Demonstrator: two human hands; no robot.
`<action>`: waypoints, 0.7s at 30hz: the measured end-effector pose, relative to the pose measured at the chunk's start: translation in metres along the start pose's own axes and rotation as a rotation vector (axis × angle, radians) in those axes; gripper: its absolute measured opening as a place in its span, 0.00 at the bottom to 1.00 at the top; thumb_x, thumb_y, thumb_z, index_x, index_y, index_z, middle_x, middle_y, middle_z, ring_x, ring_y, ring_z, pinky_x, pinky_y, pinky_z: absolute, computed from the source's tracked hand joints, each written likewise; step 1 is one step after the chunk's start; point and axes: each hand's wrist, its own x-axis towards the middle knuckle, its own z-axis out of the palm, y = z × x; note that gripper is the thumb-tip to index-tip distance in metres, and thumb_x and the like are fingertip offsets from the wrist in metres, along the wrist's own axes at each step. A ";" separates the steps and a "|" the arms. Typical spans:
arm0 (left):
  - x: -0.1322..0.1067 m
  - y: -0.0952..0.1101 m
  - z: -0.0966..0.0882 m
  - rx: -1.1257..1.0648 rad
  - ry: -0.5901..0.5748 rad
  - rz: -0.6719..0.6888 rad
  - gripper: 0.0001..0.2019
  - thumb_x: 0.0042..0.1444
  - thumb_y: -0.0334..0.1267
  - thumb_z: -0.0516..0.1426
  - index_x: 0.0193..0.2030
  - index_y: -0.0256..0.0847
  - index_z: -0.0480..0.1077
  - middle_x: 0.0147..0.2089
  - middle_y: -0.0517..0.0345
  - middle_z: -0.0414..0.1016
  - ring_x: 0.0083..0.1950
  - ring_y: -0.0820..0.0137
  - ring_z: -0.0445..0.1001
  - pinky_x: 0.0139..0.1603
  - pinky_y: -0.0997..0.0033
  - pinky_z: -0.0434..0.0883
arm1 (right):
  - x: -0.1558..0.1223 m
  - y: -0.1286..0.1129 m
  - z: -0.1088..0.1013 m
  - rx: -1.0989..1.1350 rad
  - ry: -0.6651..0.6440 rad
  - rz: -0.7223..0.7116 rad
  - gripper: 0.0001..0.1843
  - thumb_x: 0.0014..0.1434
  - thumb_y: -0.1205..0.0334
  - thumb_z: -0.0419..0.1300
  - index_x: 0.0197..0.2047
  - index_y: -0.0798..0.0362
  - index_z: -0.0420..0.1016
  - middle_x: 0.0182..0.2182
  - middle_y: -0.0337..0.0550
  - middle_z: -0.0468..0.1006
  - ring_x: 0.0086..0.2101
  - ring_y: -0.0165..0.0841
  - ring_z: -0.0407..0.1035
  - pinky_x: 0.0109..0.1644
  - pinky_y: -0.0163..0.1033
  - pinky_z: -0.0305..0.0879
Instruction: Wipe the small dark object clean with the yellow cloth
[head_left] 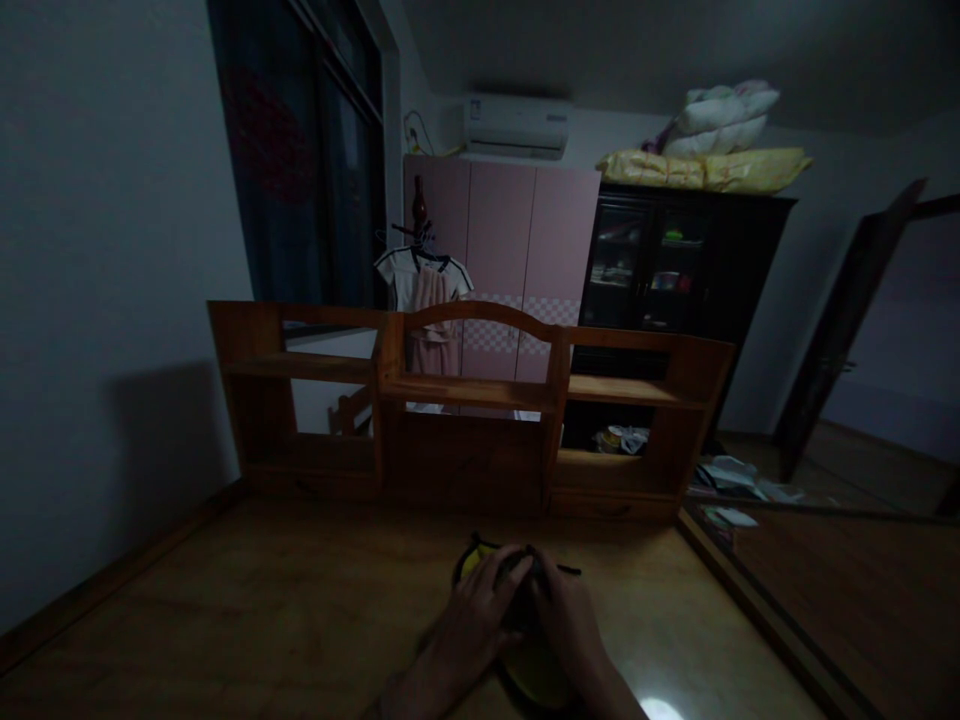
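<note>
On the wooden surface in front of me lies a yellow thing with a black edge (538, 676), perhaps a soft case or pouch; dim light hides its exact kind. Its far end, with thin black ends sticking out, shows beyond my fingers. My left hand (480, 610) bends over it from the left, fingers curled together near the middle. From the right, my right hand (564, 605) meets it, its fingertips close to those of the left. Between the hands is a dark part, mostly covered, which both seem to grip.
A wooden shelf unit (469, 465) with small drawers stands along the far edge of the surface. A white wall (112, 300) borders the left side. A raised wooden rim (750, 610) runs along the right. Beyond stand a pink wardrobe (499, 230) and a dark cabinet (720, 260).
</note>
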 end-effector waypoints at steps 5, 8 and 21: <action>0.001 0.000 -0.002 0.005 0.031 0.001 0.46 0.46 0.29 0.65 0.68 0.52 0.46 0.67 0.51 0.53 0.65 0.57 0.58 0.63 0.52 0.62 | -0.003 -0.002 0.005 0.052 -0.011 -0.071 0.20 0.62 0.67 0.48 0.57 0.54 0.65 0.38 0.49 0.81 0.35 0.36 0.76 0.37 0.35 0.69; 0.001 0.001 -0.003 0.022 0.032 -0.002 0.44 0.49 0.28 0.63 0.68 0.51 0.46 0.67 0.51 0.52 0.66 0.58 0.57 0.63 0.53 0.61 | -0.007 0.003 0.012 0.085 0.010 -0.063 0.25 0.61 0.66 0.48 0.62 0.56 0.59 0.49 0.54 0.76 0.48 0.39 0.73 0.50 0.43 0.69; 0.003 0.001 0.000 -0.035 0.016 0.052 0.44 0.47 0.28 0.64 0.68 0.51 0.47 0.66 0.50 0.54 0.66 0.57 0.57 0.63 0.52 0.62 | -0.006 0.021 0.025 0.370 -0.061 0.039 0.32 0.57 0.66 0.50 0.65 0.50 0.56 0.58 0.47 0.68 0.59 0.37 0.61 0.62 0.48 0.59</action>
